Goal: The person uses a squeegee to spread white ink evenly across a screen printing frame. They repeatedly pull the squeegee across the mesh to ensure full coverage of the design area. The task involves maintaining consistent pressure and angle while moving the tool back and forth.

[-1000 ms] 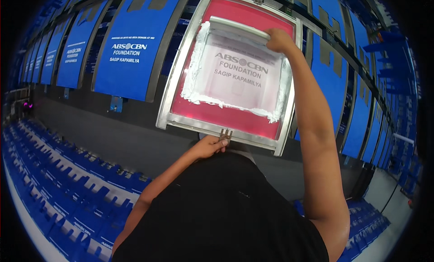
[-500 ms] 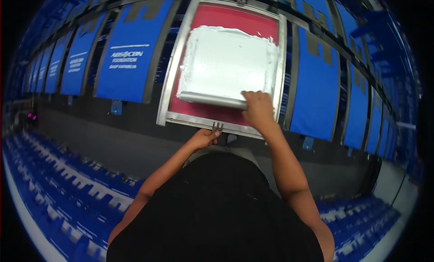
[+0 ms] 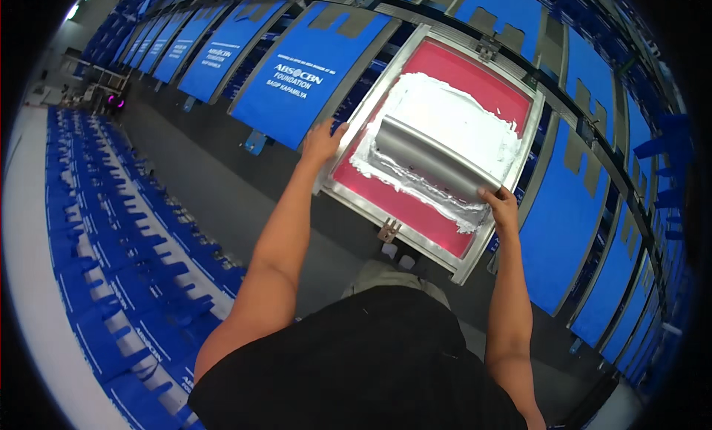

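Note:
A screen-printing frame with silver rails and red mesh lies over the row of panels ahead of me. Thick white ink covers much of the mesh, with ragged ridges around its border. Across the ink rests a long metal squeegee, tilted so that its broad grey face shows. My right hand grips the squeegee's right end, thumb on its face. At the frame's left rail, my left hand is closed around the edge, its fingers partly hidden. A small metal bracket projects from the near rail.
Blue fabric pieces with white print, such as one left of the frame and a plain one to the right, lie on a long curving row of boards. More blue pieces hang in rows behind on the left. Dark floor runs between.
My left hand has let go of the near-rail bracket and moved to the frame's left rail. The squeegee has shifted away from the near rail and tilted. The view has turned.

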{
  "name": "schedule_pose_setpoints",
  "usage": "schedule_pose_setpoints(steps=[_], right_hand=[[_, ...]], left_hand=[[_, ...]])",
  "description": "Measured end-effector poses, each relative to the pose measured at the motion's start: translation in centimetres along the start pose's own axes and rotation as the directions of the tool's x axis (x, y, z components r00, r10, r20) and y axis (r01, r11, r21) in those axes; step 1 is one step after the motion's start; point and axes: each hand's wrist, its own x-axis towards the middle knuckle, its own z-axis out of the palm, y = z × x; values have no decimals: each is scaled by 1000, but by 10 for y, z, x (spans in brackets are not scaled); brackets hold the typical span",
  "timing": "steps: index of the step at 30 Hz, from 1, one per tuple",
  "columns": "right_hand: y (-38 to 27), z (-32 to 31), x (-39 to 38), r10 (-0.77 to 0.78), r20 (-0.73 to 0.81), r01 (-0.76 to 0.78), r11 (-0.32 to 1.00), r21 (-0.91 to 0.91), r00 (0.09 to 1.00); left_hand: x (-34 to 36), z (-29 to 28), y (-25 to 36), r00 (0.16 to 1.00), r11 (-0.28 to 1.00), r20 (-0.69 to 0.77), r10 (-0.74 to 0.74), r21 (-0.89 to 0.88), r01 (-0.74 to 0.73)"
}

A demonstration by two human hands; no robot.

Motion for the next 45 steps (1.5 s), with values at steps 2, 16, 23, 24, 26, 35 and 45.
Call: schedule_pose_setpoints(steps=[2, 16, 23, 24, 26, 35, 45], right_hand=[[-31, 45, 31, 8, 47, -10, 999, 44, 999], [-90, 112, 143, -53, 293, -5, 981, 196, 955], [-41, -104, 241, -21, 356, -57, 977, 207, 934], [-44, -122, 254, -23, 374, -60, 976, 209, 927], [-37, -148, 277, -22, 382, -65, 975, 213, 924], [136, -155, 326, -100, 382, 42, 987, 156, 919], [150, -132, 286, -111, 361, 50, 984, 174, 926]], left_hand=[[38, 0, -69, 1000, 980, -8, -21, -199, 19], [17, -105, -48, 966, 896, -66, -248, -394, 203], [14, 62, 135, 943, 880, -40, -330, -375, 291], [20, 73, 159, 943, 885, -45, -331, -363, 293], [29, 90, 188, 928, 871, -35, -371, -360, 335], [-7, 243, 104, 925, 902, -138, -353, -314, 297], [-33, 227, 86, 926, 884, -102, -362, -353, 307]])
